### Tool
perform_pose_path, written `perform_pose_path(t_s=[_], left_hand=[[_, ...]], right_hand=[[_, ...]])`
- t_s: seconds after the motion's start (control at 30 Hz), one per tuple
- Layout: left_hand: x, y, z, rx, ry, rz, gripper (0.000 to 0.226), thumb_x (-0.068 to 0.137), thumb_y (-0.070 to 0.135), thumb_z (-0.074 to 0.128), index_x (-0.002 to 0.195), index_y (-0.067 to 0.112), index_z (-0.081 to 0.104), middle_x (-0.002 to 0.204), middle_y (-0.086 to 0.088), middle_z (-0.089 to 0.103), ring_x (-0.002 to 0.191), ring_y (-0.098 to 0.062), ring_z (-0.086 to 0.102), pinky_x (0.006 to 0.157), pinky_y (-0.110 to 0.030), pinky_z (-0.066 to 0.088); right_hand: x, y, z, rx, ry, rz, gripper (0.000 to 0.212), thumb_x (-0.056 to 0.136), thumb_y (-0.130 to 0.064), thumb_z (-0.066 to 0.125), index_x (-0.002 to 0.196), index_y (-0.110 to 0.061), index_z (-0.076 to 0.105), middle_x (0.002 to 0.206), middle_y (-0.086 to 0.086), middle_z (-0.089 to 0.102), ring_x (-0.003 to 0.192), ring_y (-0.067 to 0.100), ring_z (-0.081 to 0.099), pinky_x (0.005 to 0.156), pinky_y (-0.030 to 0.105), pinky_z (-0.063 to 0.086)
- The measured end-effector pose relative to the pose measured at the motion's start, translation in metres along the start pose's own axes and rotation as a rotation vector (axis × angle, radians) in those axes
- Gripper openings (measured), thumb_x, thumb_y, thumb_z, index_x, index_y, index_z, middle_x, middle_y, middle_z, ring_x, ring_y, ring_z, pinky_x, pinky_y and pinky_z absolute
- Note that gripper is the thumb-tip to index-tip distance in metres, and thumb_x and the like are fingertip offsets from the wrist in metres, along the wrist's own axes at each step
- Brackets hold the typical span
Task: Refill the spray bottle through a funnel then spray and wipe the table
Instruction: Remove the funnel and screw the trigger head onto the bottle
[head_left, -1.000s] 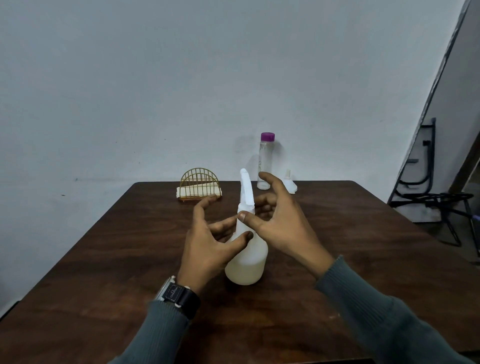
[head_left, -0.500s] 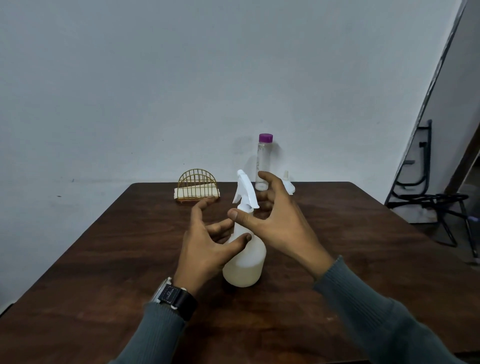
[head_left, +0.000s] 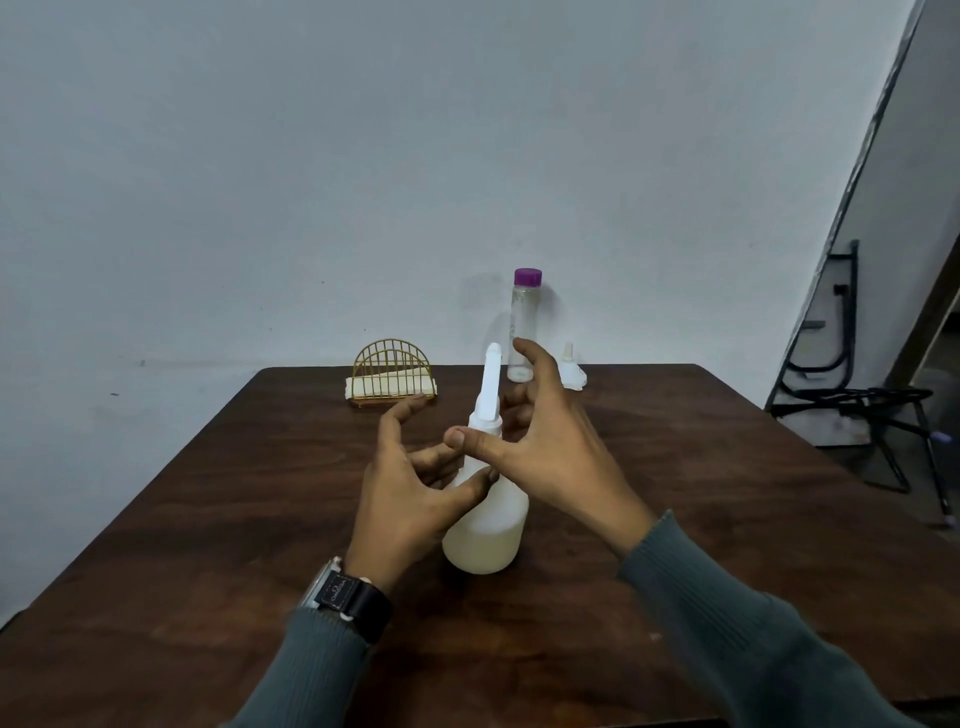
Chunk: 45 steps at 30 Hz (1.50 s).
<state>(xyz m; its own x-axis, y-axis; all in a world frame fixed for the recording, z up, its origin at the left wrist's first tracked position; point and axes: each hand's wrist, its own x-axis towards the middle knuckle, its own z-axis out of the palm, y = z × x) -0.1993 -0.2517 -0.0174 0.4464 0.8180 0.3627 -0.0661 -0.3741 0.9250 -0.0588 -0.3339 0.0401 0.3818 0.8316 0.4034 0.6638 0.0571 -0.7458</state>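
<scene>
- A bare grey wall (head_left: 363, 182) backs the dark wooden table (head_left: 727, 493); a black metal frame (head_left: 852, 395) leans at the right.
- The spray bottle (head_left: 485, 540) stands upright mid-table, within easy reach.
- The left hand (head_left: 400, 499) clasps its shoulder to steady it. The right hand (head_left: 561, 452) pinches the collar, probably to unscrew the head.
- The purple-capped bottle (head_left: 523, 322) and funnel (head_left: 571, 371) wait at the far edge.

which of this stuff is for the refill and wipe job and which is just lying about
For the job: spray bottle, gripped by left hand and right hand; purple-capped bottle; small white funnel; folded cloth in the wire holder; table.
Lying about: black metal frame by the wall; wristwatch.
</scene>
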Motion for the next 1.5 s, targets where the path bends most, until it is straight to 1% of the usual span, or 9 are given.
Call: perform_pose_path(t_s=[0.17, 0.33, 0.5, 0.73, 0.83, 0.97, 1.17, 1.3, 1.5], left_hand=[[0.000, -0.002, 0.000, -0.025, -0.015, 0.007, 0.095, 0.069, 0.018, 0.094, 0.141, 0.038, 0.035, 0.106, 0.005, 0.079, 0.106, -0.006, 0.073, 0.099, -0.036, 0.056], [-0.001, -0.002, 0.001, -0.014, 0.008, -0.005, 0.097, 0.065, 0.022, 0.096, 0.139, 0.043, 0.038, 0.105, 0.001, 0.079, 0.106, -0.003, 0.072, 0.101, -0.032, 0.055], [0.000, -0.002, 0.000, -0.006, 0.000, -0.012, 0.097, 0.065, 0.022, 0.096, 0.140, 0.041, 0.036, 0.104, 0.004, 0.079, 0.108, -0.004, 0.071, 0.102, -0.032, 0.054], [-0.002, 0.001, 0.002, -0.015, 0.006, 0.003, 0.098, 0.067, 0.017, 0.095, 0.143, 0.033, 0.036, 0.103, 0.007, 0.079, 0.104, -0.001, 0.072, 0.095, -0.024, 0.054], [-0.003, 0.001, 0.002, -0.011, 0.025, 0.003, 0.096, 0.065, 0.019, 0.096, 0.139, 0.040, 0.038, 0.104, 0.002, 0.079, 0.105, -0.001, 0.071, 0.096, -0.024, 0.054], [-0.003, 0.001, 0.001, -0.019, 0.014, -0.004, 0.096, 0.065, 0.019, 0.096, 0.140, 0.038, 0.038, 0.108, -0.003, 0.078, 0.108, -0.004, 0.071, 0.099, -0.028, 0.054], [-0.002, 0.001, 0.001, -0.013, -0.005, 0.000, 0.096, 0.067, 0.018, 0.095, 0.141, 0.035, 0.036, 0.109, 0.002, 0.078, 0.107, -0.003, 0.071, 0.100, -0.029, 0.054], [-0.003, -0.001, 0.001, -0.019, 0.004, -0.001, 0.098, 0.064, 0.021, 0.097, 0.141, 0.037, 0.038, 0.109, -0.003, 0.078, 0.109, -0.007, 0.072, 0.101, -0.033, 0.054], [-0.002, 0.001, 0.000, -0.014, 0.006, -0.009, 0.096, 0.064, 0.023, 0.095, 0.138, 0.040, 0.037, 0.102, 0.001, 0.080, 0.105, -0.006, 0.073, 0.100, -0.032, 0.055]], right_hand=[[0.002, 0.005, 0.002, 0.112, -0.018, 0.015, 0.098, 0.085, -0.024, 0.080, 0.155, -0.046, 0.017, 0.111, -0.016, 0.074, 0.109, 0.005, 0.069, 0.103, 0.043, 0.054], [0.004, -0.003, -0.002, 0.017, 0.037, 0.035, 0.097, 0.073, -0.045, 0.089, 0.148, -0.041, 0.027, 0.097, -0.011, 0.069, 0.090, 0.003, 0.070, 0.082, 0.033, 0.059], [0.003, -0.002, -0.001, 0.020, 0.011, 0.074, 0.111, 0.063, -0.069, 0.084, 0.150, -0.041, 0.021, 0.104, -0.014, 0.068, 0.099, 0.005, 0.068, 0.092, 0.041, 0.058], [0.000, -0.002, -0.006, 0.089, -0.021, 0.042, 0.099, 0.082, -0.027, 0.084, 0.156, -0.040, 0.019, 0.109, -0.012, 0.073, 0.099, 0.005, 0.071, 0.094, 0.037, 0.059], [0.002, -0.007, -0.005, -0.013, 0.029, 0.011, 0.096, 0.076, -0.040, 0.088, 0.149, -0.038, 0.025, 0.097, -0.012, 0.070, 0.089, 0.002, 0.069, 0.080, 0.026, 0.058], [0.003, -0.006, -0.001, -0.042, 0.021, 0.043, 0.104, 0.069, -0.065, 0.084, 0.148, -0.040, 0.022, 0.099, -0.012, 0.066, 0.097, 0.008, 0.067, 0.086, 0.036, 0.058], [0.001, -0.004, -0.005, 0.069, -0.019, 0.049, 0.096, 0.081, -0.031, 0.083, 0.153, -0.042, 0.021, 0.103, -0.016, 0.072, 0.097, 0.004, 0.071, 0.091, 0.036, 0.059], [0.003, -0.010, -0.004, -0.032, 0.028, 0.035, 0.092, 0.075, -0.045, 0.088, 0.145, -0.040, 0.027, 0.093, -0.012, 0.067, 0.088, 0.002, 0.068, 0.076, 0.026, 0.057], [0.002, -0.003, -0.001, 0.000, -0.065, 0.071, 0.112, 0.065, -0.067, 0.084, 0.150, -0.048, 0.014, 0.118, -0.009, 0.070, 0.110, 0.013, 0.068, 0.095, 0.042, 0.057]])
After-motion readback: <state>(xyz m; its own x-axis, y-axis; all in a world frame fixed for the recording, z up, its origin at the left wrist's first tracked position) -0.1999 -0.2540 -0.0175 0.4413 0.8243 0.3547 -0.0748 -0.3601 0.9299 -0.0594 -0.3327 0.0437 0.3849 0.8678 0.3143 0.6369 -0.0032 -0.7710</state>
